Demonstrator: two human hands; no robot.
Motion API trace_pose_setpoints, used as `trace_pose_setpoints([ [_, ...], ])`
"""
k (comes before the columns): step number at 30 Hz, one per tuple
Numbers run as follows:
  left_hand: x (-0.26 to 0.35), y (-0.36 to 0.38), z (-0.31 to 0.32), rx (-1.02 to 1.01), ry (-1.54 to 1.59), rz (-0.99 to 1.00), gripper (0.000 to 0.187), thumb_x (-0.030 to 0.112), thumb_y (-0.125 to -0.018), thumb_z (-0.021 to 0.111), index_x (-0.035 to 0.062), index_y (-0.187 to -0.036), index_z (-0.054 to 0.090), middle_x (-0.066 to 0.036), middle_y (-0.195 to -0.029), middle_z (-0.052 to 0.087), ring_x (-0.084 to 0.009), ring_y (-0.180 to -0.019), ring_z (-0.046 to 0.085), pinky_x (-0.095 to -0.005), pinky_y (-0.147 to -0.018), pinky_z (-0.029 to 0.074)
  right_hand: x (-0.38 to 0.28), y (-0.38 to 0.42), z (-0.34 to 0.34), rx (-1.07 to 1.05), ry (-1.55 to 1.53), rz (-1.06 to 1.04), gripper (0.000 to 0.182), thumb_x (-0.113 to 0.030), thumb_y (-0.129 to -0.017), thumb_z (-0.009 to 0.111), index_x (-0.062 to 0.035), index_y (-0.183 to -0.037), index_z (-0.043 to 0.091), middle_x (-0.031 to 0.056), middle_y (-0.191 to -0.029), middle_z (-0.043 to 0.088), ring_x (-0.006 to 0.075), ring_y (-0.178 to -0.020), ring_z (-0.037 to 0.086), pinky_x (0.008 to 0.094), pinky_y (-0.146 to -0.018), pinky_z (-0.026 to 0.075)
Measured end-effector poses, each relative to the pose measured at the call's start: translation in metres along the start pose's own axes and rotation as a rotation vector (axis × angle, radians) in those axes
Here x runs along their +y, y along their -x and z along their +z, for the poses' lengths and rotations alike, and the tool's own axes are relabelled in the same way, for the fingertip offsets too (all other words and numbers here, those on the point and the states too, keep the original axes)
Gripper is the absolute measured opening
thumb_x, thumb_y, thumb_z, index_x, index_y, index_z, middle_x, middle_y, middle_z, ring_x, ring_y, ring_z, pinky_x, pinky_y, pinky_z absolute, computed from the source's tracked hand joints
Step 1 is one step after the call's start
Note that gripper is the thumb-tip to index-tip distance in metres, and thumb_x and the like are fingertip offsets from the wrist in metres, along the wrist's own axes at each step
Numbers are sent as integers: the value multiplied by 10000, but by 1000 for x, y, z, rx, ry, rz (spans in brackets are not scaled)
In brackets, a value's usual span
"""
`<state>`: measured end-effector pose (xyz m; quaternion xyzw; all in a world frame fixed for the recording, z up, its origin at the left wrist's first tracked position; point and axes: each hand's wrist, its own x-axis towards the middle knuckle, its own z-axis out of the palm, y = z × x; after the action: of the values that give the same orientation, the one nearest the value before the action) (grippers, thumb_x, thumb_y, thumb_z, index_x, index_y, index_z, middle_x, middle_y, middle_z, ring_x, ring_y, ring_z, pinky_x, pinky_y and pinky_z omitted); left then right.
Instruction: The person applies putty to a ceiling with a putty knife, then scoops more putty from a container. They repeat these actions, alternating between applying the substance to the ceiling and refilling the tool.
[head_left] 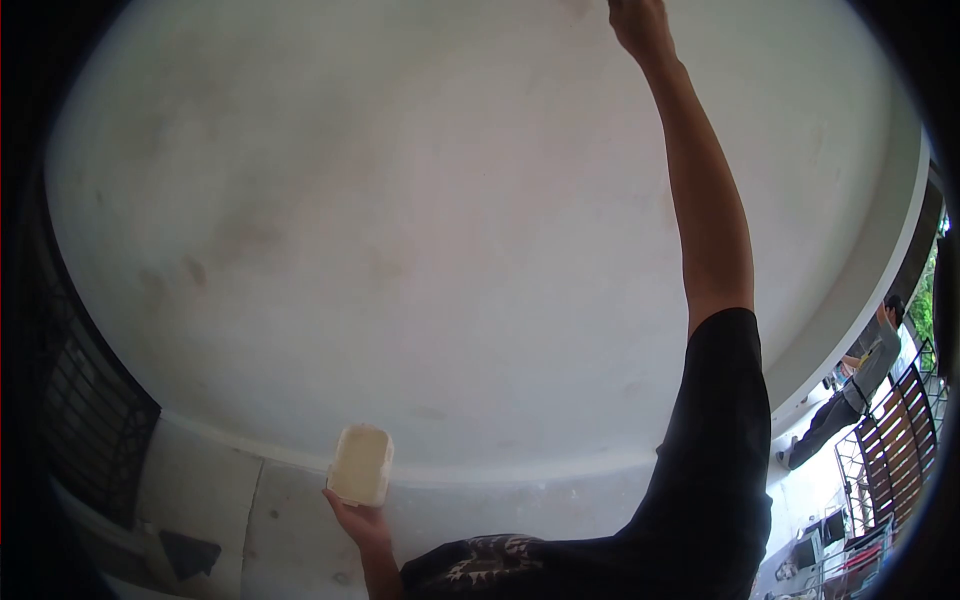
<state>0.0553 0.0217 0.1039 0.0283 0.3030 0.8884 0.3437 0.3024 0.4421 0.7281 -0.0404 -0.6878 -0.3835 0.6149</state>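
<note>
Low in the view, my left hand grips a small rectangular cream-coloured tub from below, its pale open side turned toward me. The fingers behind it are hidden. My right arm stretches up high along the pale wall, and my right hand is at the top edge of the view. That hand looks closed, with its fingertips cut off by the frame, so I cannot tell what it holds. Brownish smudges mark the wall's surface on the left and centre.
A dark metal grille stands at the left. On the tiled floor lies a dark flat piece. Far right, another person stands beside a slatted wooden gate. Below it is a rack with assorted items.
</note>
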Motion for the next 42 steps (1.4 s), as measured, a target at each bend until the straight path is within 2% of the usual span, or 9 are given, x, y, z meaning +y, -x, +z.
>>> trace_pose_setpoints([
  [7,0,-1,8,-33,7,-24,659,612,-955,355,144,-1419,351,-67,-1376,471,-272,-1211,507,-498,-903,464,-48,60,0,-424,144,21,245,-5,-867,567,-58,-1083,671,176,-960,665,350,-873,632,422,-801,511],
  [14,2,1,9,-61,-25,-22,674,618,-950,361,135,-1421,345,-75,-1393,454,-276,-1229,493,-518,-928,443,-34,19,-46,-178,122,95,208,-18,-870,601,-61,-1056,683,137,-940,672,327,-799,647,389,-716,525],
  [16,3,2,9,-52,-22,-17,672,616,-951,360,134,-1420,345,-77,-1388,459,-275,-1221,499,-513,-921,449,-26,-4,-54,-128,81,328,187,-100,-918,543,-14,-1021,673,217,-923,665,390,-830,634,428,-716,507],
  [20,1,4,16,-31,4,-7,665,611,-955,353,133,-1418,348,-79,-1367,478,-275,-1191,522,-494,-889,474,5,-20,-41,55,39,333,183,-108,-907,572,1,-1020,666,216,-937,666,381,-832,639,415,-713,508],
  [27,-2,4,19,-19,15,2,653,608,-957,347,140,-1413,356,-76,-1354,489,-274,-1176,532,-482,-864,488,-11,16,-16,-147,65,16,189,-43,-878,608,-56,-1051,682,137,-949,675,330,-818,651,385,-727,527],
  [29,4,10,28,-51,57,-34,600,545,-994,321,114,-1410,347,-96,-1370,451,-281,-1230,470,-478,-951,439,-10,24,-19,-175,36,36,185,-49,-887,602,-55,-1054,681,137,-965,677,330,-824,653,387,-731,530],
  [33,-1,2,17,-49,-17,-8,649,609,-958,346,142,-1408,361,-69,-1358,487,-273,-1184,527,-485,-873,486,-15,20,-35,-230,72,136,209,-25,-889,572,-66,-1063,680,141,-1025,675,334,-871,653,399,-769,535],
  [37,2,1,19,-60,-9,-10,651,609,-959,343,142,-1412,356,-69,-1362,484,-273,-1188,525,-490,-877,483,-22,13,-31,-22,77,-55,136,-15,-888,582,27,-972,680,192,-931,677,350,-848,646,397,-774,534],
  [42,6,1,15,-98,43,-45,607,556,-988,333,127,-1417,341,-92,-1383,443,-280,-1231,471,-477,-956,434,-49,65,-9,-315,210,-28,305,30,-836,553,-92,-1085,680,145,-982,668,339,-961,625,396,-835,529],
])
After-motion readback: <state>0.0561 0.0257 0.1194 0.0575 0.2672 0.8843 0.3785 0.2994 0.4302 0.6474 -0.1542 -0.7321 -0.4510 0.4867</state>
